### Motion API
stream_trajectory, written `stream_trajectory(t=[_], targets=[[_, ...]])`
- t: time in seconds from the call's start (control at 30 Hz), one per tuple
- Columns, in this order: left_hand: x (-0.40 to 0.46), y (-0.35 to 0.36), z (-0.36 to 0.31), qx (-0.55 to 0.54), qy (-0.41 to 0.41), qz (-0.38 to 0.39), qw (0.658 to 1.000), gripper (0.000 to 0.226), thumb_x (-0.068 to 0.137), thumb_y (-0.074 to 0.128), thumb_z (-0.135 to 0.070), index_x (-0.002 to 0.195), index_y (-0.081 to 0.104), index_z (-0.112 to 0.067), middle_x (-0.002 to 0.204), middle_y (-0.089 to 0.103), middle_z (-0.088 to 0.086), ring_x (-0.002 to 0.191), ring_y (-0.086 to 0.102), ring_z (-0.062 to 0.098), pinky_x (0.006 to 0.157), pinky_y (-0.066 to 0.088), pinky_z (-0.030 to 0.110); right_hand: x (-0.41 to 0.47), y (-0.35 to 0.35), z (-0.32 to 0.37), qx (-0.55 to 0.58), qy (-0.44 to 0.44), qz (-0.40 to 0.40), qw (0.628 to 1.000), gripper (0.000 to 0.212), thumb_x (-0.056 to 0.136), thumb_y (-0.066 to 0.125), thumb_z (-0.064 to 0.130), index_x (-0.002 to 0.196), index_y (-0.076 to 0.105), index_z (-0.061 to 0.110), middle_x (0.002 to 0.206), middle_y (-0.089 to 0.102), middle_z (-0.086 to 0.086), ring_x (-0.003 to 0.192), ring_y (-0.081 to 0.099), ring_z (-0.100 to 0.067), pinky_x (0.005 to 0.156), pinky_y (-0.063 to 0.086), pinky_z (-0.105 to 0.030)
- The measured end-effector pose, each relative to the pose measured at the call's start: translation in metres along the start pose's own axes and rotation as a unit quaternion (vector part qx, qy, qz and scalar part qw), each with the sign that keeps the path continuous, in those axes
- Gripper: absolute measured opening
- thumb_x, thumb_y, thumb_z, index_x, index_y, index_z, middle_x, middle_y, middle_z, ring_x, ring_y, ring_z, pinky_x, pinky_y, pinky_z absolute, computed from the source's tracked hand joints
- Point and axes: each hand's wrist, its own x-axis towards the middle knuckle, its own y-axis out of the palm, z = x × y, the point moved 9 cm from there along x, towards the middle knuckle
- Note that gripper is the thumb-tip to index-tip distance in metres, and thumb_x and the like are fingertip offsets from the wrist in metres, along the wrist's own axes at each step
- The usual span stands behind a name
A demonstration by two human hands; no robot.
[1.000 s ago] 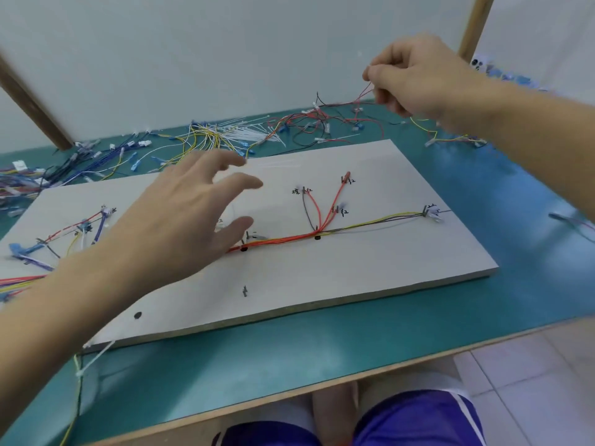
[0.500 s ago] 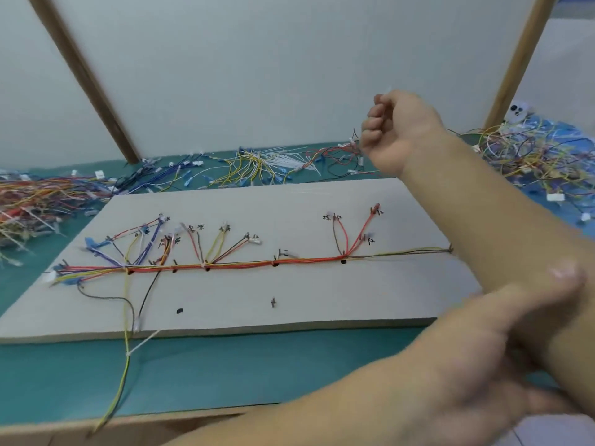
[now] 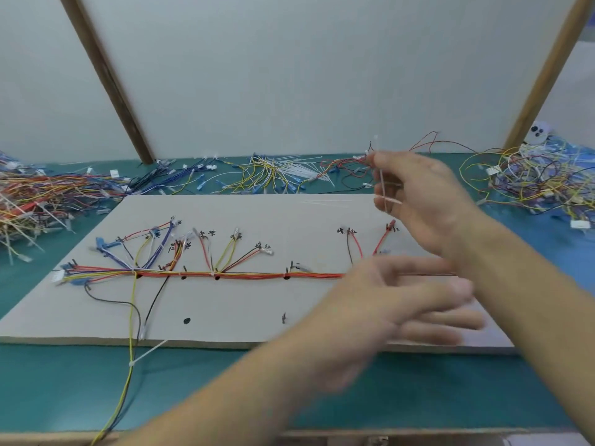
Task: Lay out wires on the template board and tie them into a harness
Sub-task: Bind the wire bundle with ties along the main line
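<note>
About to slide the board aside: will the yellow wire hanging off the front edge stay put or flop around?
Probably flop. The yellow wire is thin and droops over the template board edge, so it looks limp. A white tie binds it only loosely at one spot; its tail would likely drag across the table.

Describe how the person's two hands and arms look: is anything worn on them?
Both the left hand and the right hand are bare: no gloves, rings, watch or wristband show. Both forearms are uncovered, with no sleeve in view. The left hand is blurred, so fine detail cannot be told.
</note>
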Motion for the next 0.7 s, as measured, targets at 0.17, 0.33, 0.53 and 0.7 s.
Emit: stream_trajectory(t=[0.17,0.33,0.53,0.7], targets=[[0.009,-0.107,-0.071,0.486,0.098,-0.202,0.845,0.007,0.09,0.073,-0.017,0.091,0.079,-0.02,0.082,0.077,-0.005,0.069,0.067,0.004,0.066,0.052,0.021,0.001,-0.003,-0.034,-0.131,-0.012,0.04,0.99,0.007,0.092,0.076,0.023,0.095,0.08,0.018,0.071,0.066,0.009,0.064,0.054,-0.007,0.06,0.044,-0.022],[0.024,-0.124,-0.04,0.619,0.05,-0.179,0.763,0.011,0.088,0.069,-0.031,0.093,0.079,-0.028,0.085,0.075,-0.017,0.079,0.062,0.001,0.078,0.052,0.024,0.013,0.003,-0.038,-0.202,-0.032,0.087,0.975,0.006,0.092,0.076,0.018,0.093,0.078,0.013,0.072,0.071,0.003,0.06,0.059,-0.008,0.053,0.045,-0.023],[0.019,-0.112,-0.027,0.64,0.103,-0.163,0.744,0.022,0.086,0.066,-0.052,0.101,0.073,-0.038,0.082,0.067,-0.021,0.089,0.055,0.005,0.087,0.048,0.038,0.013,-0.005,-0.035,-0.241,-0.07,0.112,0.962,0.004,0.092,0.074,0.012,0.089,0.077,0.01,0.068,0.07,0.0,0.055,0.055,-0.009,0.045,0.041,-0.019],[0.021,-0.107,-0.024,0.663,0.099,-0.149,0.727,0.028,0.086,0.067,-0.054,0.111,0.07,-0.042,0.09,0.065,-0.021,0.098,0.052,0.007,0.092,0.043,0.041,0.008,-0.002,-0.037,-0.262,-0.076,0.144,0.951,0.003,0.088,0.077,0.008,0.086,0.076,0.01,0.075,0.076,-0.002,0.059,0.06,-0.004,0.052,0.046,-0.015]])
